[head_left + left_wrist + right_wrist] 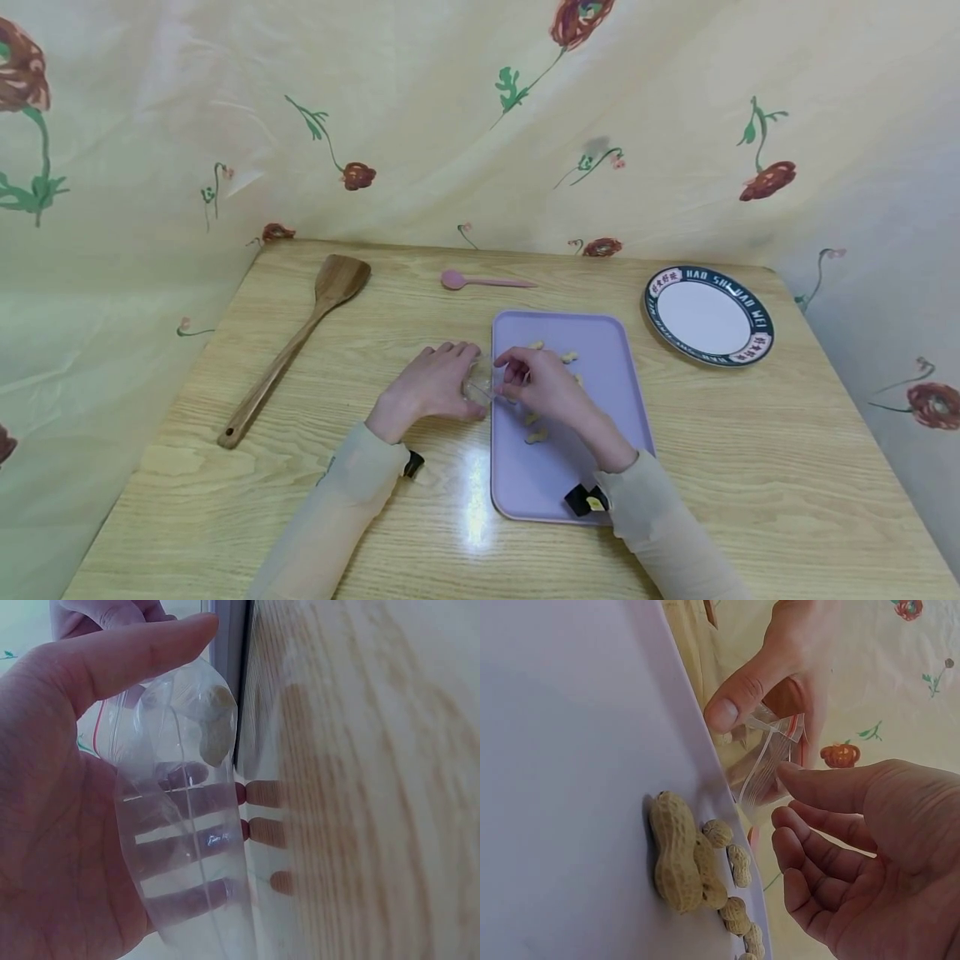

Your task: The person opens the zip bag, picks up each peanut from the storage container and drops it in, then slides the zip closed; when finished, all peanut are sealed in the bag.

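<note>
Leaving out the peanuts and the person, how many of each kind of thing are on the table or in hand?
Spatula: 1
Spoon: 1
Plate: 1
Tray: 1
Clear bag: 1
Total: 5

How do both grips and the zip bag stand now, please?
Left grip holding clear zip-lock bag, at least one peanut inside. Right grip by its opening, apparently empty. More peanuts on lilac tray; nothing visibly blocking.

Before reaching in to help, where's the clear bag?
In the head view, the clear bag is in the left hand, at the left edge of the purple tray.
</note>
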`<state>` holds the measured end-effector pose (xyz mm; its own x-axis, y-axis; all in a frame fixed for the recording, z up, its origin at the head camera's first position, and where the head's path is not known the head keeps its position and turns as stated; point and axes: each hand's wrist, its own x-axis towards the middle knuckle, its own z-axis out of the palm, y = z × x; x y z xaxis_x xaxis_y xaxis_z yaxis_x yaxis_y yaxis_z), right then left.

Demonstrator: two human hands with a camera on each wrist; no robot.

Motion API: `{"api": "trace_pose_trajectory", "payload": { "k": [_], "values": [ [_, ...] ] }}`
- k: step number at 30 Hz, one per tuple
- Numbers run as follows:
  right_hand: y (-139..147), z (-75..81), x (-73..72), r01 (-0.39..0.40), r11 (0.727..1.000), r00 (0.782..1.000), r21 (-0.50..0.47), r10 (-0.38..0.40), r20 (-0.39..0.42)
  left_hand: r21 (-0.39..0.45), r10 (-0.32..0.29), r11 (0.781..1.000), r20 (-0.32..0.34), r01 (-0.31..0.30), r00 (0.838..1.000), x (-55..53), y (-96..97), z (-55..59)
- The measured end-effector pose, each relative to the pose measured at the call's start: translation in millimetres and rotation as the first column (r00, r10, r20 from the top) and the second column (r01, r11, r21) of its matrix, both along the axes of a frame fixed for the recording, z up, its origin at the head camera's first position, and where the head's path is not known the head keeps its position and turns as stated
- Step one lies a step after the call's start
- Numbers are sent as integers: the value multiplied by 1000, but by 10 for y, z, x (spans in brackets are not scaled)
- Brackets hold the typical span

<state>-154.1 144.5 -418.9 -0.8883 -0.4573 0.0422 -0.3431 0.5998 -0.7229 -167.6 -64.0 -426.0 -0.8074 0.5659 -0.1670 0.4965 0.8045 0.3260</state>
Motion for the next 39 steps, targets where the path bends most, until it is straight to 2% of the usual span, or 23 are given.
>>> {"api": "trace_pose_trajectory", "payload": {
  "k": [8, 15, 19, 26, 34, 39],
  "values": [
    [102, -4, -52, -2, 1000, 1000, -18, 2, 2, 5, -5, 1000, 8, 5, 1000, -5, -15, 2],
    [307, 38, -143, 65, 998, 998, -21, -66, -21, 8, -2, 1000, 19, 2, 1000, -12, -24, 0],
    [472, 66, -198, 114, 993, 993, -22, -114, -6, 8, -2, 1000, 24, 2, 1000, -11, -27, 2],
    [738, 74, -322, 136, 990, 986, -30, -139, -93, 12, -2, 1000, 22, 2, 1000, -7, -29, -1],
    [968, 29, -386, 191, 979, 980, 75, -194, 41, 18, -3, 1000, 27, 2, 1000, -4, -33, -1],
    [1058, 1, -395, 189, 978, 979, 90, -195, 63, 19, -3, 1000, 29, 2, 1000, 3, -33, 15]
  ]
}}
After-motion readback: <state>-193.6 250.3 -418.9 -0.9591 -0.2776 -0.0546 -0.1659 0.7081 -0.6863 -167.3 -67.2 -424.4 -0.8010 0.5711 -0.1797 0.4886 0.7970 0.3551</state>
